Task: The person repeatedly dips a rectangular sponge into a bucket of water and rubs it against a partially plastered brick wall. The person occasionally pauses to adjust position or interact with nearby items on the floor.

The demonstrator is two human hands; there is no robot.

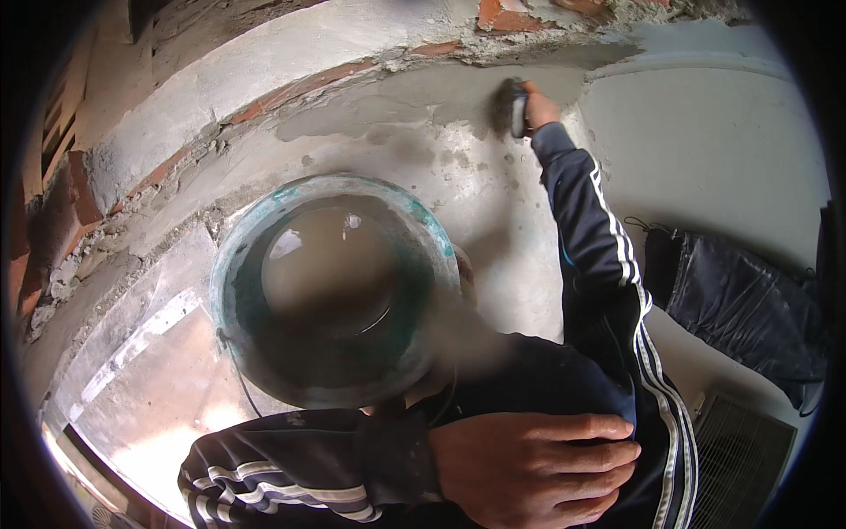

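My right hand [541, 108] is stretched out to the far plastered surface, closed around a dark, blurred pad-like tool with a grey side [511, 108]. The tool is at a damp grey mortar band [397, 99]; I cannot make out its exact kind. My left hand [538, 467] lies flat near the lower edge on dark cloth, beside my right sleeve, fingers outstretched and holding nothing. Left of centre is a round bucket [227, 304] with a worn turquoise rim and a wire handle. Cloudy, light-reflecting water [330, 260] stands in it.
Broken edging with exposed red brick [515, 18] runs along the top and left. A pale smooth wall [714, 145] is at the right, with a black bag-like cover [740, 304] against it. A slatted grille panel [736, 463] sits at the lower right.
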